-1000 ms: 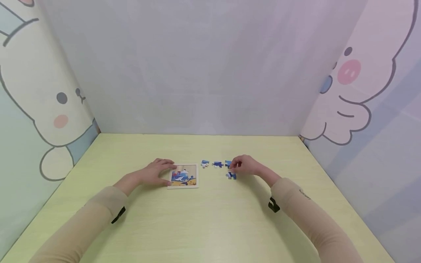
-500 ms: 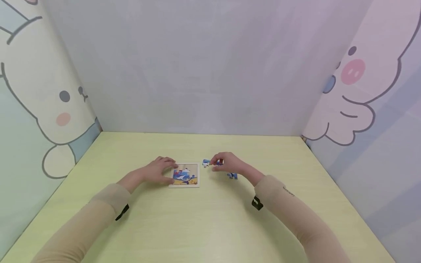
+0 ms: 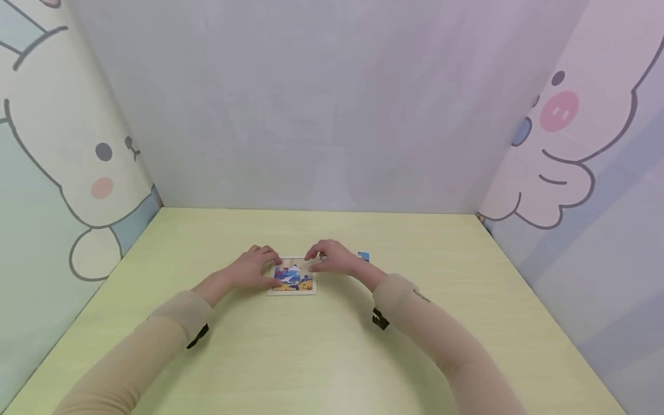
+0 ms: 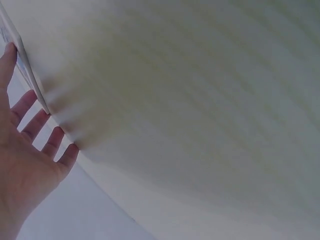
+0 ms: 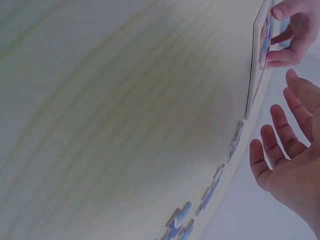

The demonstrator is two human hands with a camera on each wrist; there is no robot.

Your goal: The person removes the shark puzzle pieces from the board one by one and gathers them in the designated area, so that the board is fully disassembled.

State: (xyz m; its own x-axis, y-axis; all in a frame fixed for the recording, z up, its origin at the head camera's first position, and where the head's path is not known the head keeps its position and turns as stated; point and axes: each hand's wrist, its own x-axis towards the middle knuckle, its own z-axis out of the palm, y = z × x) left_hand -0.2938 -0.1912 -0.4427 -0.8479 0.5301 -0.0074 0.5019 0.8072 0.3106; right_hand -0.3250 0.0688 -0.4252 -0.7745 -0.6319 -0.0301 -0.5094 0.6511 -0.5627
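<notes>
A small square jigsaw puzzle tray (image 3: 291, 293) with a pale rim lies flat on the table. Its lower part carries a blue, white and yellow picture, while bare wood shows along the top and upper right. My left hand (image 3: 252, 268) rests at the tray's left side, thumb on the near part and fingertips at the far left corner. Over the tray's upper right hovers my right hand (image 3: 334, 257). In the right wrist view its fingers are spread and relaxed, with nothing between thumb and forefinger.
Loose blue puzzle pieces lie right of the tray; one piece (image 3: 364, 256) shows past my right hand, which hides the others in the head view. The right wrist view shows a piece (image 5: 235, 142) nearest the tray and another piece (image 5: 210, 190) beyond. Cartoon-printed curtains surround the table (image 3: 332, 346).
My right hand has moved left from the loose pieces to above the tray's right side. My left hand has stayed at the tray's left edge.
</notes>
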